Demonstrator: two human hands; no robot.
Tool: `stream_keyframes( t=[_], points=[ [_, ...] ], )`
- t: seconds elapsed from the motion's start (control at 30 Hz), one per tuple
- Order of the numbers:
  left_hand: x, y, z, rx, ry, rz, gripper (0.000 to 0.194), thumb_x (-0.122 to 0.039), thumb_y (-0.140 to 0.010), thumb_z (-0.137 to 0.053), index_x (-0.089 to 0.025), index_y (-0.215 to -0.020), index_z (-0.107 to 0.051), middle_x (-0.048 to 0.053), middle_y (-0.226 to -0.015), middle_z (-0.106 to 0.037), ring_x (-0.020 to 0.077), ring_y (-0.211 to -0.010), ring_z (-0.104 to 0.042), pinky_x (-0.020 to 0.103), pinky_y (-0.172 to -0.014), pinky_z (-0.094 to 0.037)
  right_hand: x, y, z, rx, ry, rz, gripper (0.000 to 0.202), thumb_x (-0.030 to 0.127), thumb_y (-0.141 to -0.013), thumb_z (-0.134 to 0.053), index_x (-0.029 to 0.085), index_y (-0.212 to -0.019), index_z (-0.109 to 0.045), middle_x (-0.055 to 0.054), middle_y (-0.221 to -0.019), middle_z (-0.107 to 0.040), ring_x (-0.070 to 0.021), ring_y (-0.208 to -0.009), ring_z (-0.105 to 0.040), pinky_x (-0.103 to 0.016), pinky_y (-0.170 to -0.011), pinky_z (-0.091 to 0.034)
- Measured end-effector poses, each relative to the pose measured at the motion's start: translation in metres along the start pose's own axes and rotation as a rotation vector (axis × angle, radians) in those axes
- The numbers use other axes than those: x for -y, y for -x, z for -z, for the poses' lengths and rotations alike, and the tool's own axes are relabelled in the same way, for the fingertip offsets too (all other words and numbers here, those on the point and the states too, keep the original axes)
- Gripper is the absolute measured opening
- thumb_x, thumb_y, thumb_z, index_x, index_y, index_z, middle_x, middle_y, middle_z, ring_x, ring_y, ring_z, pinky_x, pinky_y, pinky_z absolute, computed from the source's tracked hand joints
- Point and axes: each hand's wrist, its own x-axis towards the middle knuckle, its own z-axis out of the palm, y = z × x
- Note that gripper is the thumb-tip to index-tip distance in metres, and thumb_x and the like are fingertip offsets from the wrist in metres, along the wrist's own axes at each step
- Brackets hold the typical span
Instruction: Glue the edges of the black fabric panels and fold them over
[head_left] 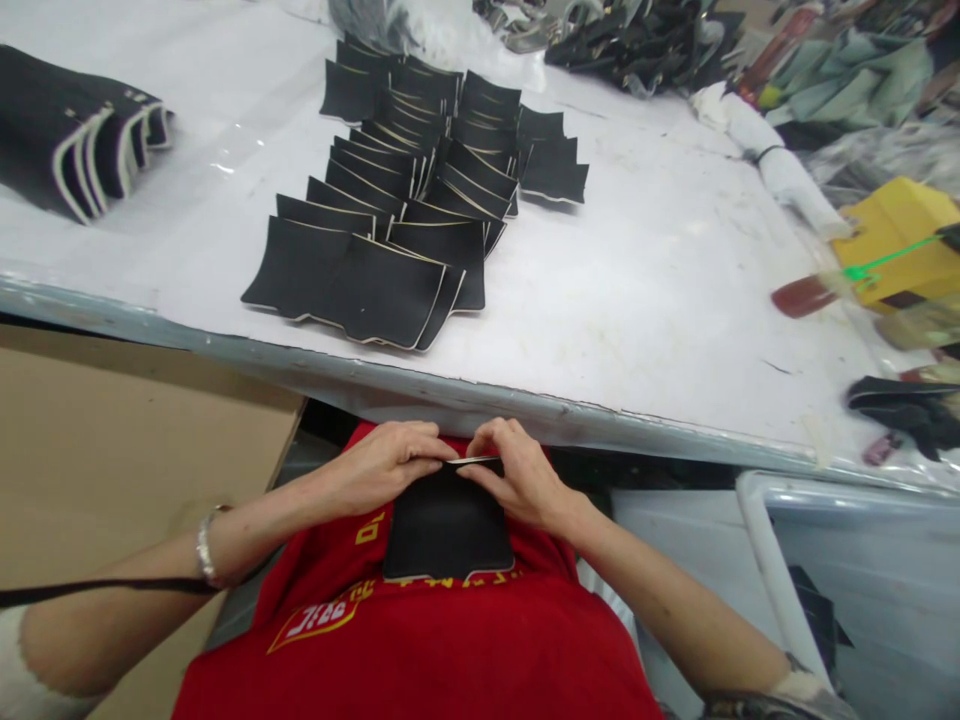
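Observation:
A black leather-like piece with pale cut edges (pixel 450 525) lies on the red apron over my lap, its far edge raised. My left hand (pixel 401 455) pinches that far edge from the left, thumb and fingers pressed together. From the right, my right hand (pixel 517 475) grips the same edge, thumb below and fingers curled above. Between the two hands the edge shows as a thin pale line. On the table beyond, overlapping rows of similar black pieces (pixel 352 280) are fanned out.
The white-covered table (pixel 637 300) has its front edge just beyond my hands. Folded black pieces (pixel 67 140) lie at far left. A yellow box (pixel 907 235) and a dark red-handled tool (pixel 802 297) are at right. Below them stands a pale plastic bin (pixel 757 520) holding dark scraps.

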Motion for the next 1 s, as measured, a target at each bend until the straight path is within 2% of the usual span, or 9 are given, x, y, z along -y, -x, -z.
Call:
stream_keyframes(
  t=[0.07, 0.13, 0.27, 0.63, 0.8, 0.9, 1.0],
  points=[
    [0.002, 0.000, 0.000, 0.021, 0.029, 0.004, 0.031, -0.025, -0.096, -0.044, -0.021, -0.108, -0.072, 0.002, -0.087, -0.059, 0.0140, -0.080, -0.056, 0.023, -0.071, -0.037, -0.001, 0.002, 0.006, 0.006, -0.055, -0.068, 0.029, 0.019, -0.082, -0.074, 0.021, -0.101, -0.051, -0.002, -0.089, -0.067, -0.0187, -0.083, -0.060, -0.031, -0.076, -0.042],
    [0.002, -0.001, 0.000, 0.036, 0.048, 0.023, 0.031, -0.025, -0.095, -0.044, -0.021, -0.110, -0.072, 0.002, -0.088, -0.060, 0.0143, -0.080, -0.056, 0.023, -0.072, -0.038, -0.002, 0.004, 0.010, 0.050, -0.082, -0.090, 0.030, 0.018, -0.082, -0.075, 0.020, -0.104, -0.054, -0.001, -0.092, -0.069, -0.0184, -0.086, -0.062, -0.030, -0.078, -0.041],
    [0.001, -0.004, 0.000, 0.049, 0.041, 0.056, 0.032, -0.024, -0.094, -0.044, -0.021, -0.109, -0.072, 0.002, -0.087, -0.060, 0.0152, -0.082, -0.056, 0.024, -0.075, -0.038, -0.005, 0.004, 0.011, 0.114, -0.075, -0.049, 0.010, 0.020, -0.087, -0.070, 0.020, -0.095, -0.064, -0.001, -0.093, -0.072, -0.0167, -0.085, -0.064, -0.030, -0.082, -0.039],
    [0.001, -0.007, -0.003, 0.039, -0.033, 0.074, 0.028, -0.024, -0.094, -0.047, -0.022, -0.104, -0.073, 0.001, -0.086, -0.062, 0.0146, -0.081, -0.058, 0.023, -0.070, -0.036, -0.014, 0.005, 0.002, 0.119, -0.082, -0.035, 0.008, 0.024, -0.091, -0.065, 0.016, -0.089, -0.067, -0.003, -0.087, -0.072, -0.0160, -0.082, -0.065, -0.028, -0.080, -0.038],
    [0.001, -0.014, -0.009, 0.016, -0.034, 0.045, 0.021, -0.029, -0.091, -0.054, -0.019, -0.094, -0.073, 0.002, -0.089, -0.067, 0.0157, -0.085, -0.060, 0.023, -0.074, -0.038, -0.013, 0.003, -0.005, 0.092, -0.095, -0.104, 0.012, 0.026, -0.091, -0.065, 0.017, -0.084, -0.067, -0.002, -0.083, -0.072, -0.0147, -0.076, -0.064, -0.027, -0.078, -0.038],
    [0.004, -0.020, -0.013, 0.026, 0.026, 0.041, 0.023, -0.030, -0.092, -0.053, -0.018, -0.089, -0.072, 0.001, -0.088, -0.068, 0.0151, -0.084, -0.061, 0.023, -0.075, -0.039, -0.013, 0.006, -0.004, 0.083, -0.185, -0.173, 0.013, 0.028, -0.090, -0.066, 0.017, -0.083, -0.069, -0.002, -0.083, -0.072, -0.0146, -0.075, -0.064, -0.026, -0.076, -0.040],
    [0.007, -0.025, -0.013, 0.062, 0.077, 0.047, 0.024, -0.030, -0.091, -0.052, -0.017, -0.086, -0.072, 0.001, -0.086, -0.069, 0.0148, -0.082, -0.061, 0.023, -0.075, -0.039, -0.016, 0.013, 0.002, 0.115, -0.349, -0.219, 0.011, 0.026, -0.085, -0.071, 0.017, -0.092, -0.069, -0.003, -0.091, -0.071, -0.0159, -0.084, -0.064, -0.025, -0.077, -0.043]
  ],
)
